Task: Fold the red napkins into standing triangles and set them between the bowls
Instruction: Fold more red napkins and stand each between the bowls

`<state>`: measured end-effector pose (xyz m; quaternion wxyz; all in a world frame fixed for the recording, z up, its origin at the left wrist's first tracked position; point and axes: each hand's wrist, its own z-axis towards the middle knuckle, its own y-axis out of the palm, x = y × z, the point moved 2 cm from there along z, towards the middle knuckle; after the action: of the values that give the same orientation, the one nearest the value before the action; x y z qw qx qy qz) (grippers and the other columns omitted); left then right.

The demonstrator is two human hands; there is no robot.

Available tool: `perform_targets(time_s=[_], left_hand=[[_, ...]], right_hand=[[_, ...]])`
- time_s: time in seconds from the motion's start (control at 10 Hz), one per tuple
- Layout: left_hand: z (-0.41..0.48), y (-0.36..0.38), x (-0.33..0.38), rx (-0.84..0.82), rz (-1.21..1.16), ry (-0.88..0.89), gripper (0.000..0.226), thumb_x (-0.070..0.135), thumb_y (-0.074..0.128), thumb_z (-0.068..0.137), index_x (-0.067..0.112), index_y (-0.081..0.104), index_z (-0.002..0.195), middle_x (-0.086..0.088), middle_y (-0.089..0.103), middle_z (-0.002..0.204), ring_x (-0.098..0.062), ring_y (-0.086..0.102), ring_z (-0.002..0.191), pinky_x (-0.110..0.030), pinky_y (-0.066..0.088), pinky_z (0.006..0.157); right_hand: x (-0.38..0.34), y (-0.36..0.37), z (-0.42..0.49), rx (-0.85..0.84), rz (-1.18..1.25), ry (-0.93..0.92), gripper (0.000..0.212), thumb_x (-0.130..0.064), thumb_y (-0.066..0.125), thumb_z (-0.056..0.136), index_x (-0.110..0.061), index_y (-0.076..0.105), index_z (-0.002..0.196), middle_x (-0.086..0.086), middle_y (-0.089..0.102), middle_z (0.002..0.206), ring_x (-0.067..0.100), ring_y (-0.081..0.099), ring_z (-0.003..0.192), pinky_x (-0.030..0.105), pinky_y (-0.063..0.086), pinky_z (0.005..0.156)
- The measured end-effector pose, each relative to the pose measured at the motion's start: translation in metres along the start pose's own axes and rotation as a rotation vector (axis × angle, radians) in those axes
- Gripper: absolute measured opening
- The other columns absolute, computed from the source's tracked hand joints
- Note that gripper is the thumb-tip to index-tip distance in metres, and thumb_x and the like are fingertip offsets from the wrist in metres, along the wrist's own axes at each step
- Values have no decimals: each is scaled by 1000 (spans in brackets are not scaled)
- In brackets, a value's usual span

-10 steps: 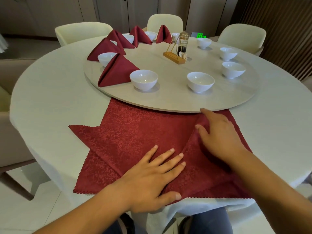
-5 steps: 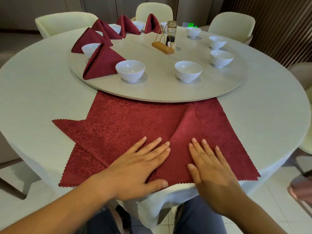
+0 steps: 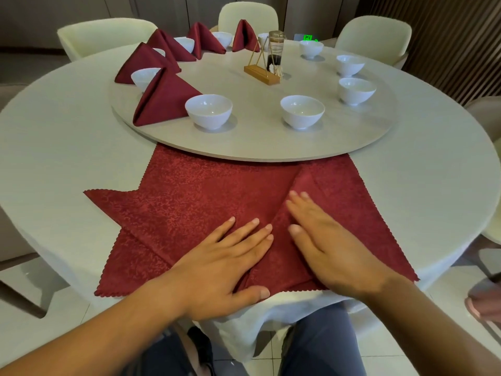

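The left hand (image 3: 225,267) and right hand (image 3: 333,248) lie flat and relaxed, side by side, grasping nothing. Both press on the large dark red patterned cloth napkin (image 3: 203,191), partly folded on the white-clothed round tabletop (image 3: 67,147). Beyond the fingertips, a pale wooden turntable (image 3: 257,142) carries a left white porcelain bowl (image 3: 208,111) and a right white porcelain bowl (image 3: 302,111). Farther left stands a folded red napkin triangle (image 3: 165,100).

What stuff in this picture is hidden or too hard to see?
Head view:
1. Flat napkin: its far edge is hidden under the turntable.
2. The cloth beneath the left hand and right hand: covered by them.
3. Green display at the back: too small to read.
4. Pinkish shape at the right edge: blurred and cut off.
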<state>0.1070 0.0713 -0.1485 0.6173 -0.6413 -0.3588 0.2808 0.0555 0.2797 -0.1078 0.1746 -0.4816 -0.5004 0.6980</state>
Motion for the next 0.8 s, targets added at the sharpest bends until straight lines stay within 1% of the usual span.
perform_targets(time_s=[0.1, 0.2, 0.4, 0.5, 0.6, 0.7, 0.8], left_hand=[[0, 1, -1, 13, -18, 1, 84, 74, 18, 100, 24, -11, 161, 10, -22, 167, -5, -30, 149, -41, -13, 124], [1, 0, 0, 13, -43, -9, 84, 74, 20, 100, 25, -8, 162, 12, -21, 167, -3, -31, 149, -40, -16, 123], [1, 0, 1, 6, -55, -19, 85, 75, 22, 99, 27, -9, 162, 14, -25, 166, -2, -34, 147, -39, -17, 122], [0, -1, 2, -1, -59, -18, 85, 75, 22, 99, 26, -9, 162, 14, -25, 166, -2, -34, 147, -40, -16, 123], [-1, -1, 2, 3, -64, -18, 85, 74, 22, 99, 26, -8, 162, 14, -24, 166, -2, -33, 147, -40, -16, 123], [-2, -1, 2, 22, -69, -7, 85, 74, 23, 100, 26, -9, 162, 14, -24, 166, -2, -33, 147, -40, -16, 123], [-2, 0, 1, 37, -95, -5, 85, 73, 24, 100, 26, -11, 161, 12, -23, 166, -2, -32, 148, -39, -15, 123]], right_hand=[[2, 23, 36, -171, -97, -8, 59, -42, 26, 108, -15, 16, 160, -1, 5, 168, 9, -3, 154, 23, -4, 123], [20, 25, 67, -187, -213, 71, 64, -44, 23, 108, -9, 13, 160, 6, 3, 168, 16, -4, 155, 34, -3, 126], [56, 8, 109, -104, -226, 190, 62, -42, 22, 108, -5, 14, 159, 11, 5, 168, 21, 0, 155, 35, -1, 125], [61, 2, 111, -47, -116, 177, 58, -38, 25, 109, -7, 19, 158, 9, 10, 167, 18, 3, 155, 29, -2, 123], [58, -5, 95, 98, -53, 81, 50, -31, 39, 107, -12, 38, 153, 4, 31, 162, 15, 20, 152, 20, 8, 119], [41, -8, 63, 256, -132, -105, 27, -23, 60, 97, -17, 67, 123, 2, 64, 128, 21, 52, 125, 22, 32, 108], [19, -4, 26, 162, -66, -209, 9, -30, 65, 91, -29, 70, 99, -14, 63, 100, 10, 56, 100, 28, 45, 93]])
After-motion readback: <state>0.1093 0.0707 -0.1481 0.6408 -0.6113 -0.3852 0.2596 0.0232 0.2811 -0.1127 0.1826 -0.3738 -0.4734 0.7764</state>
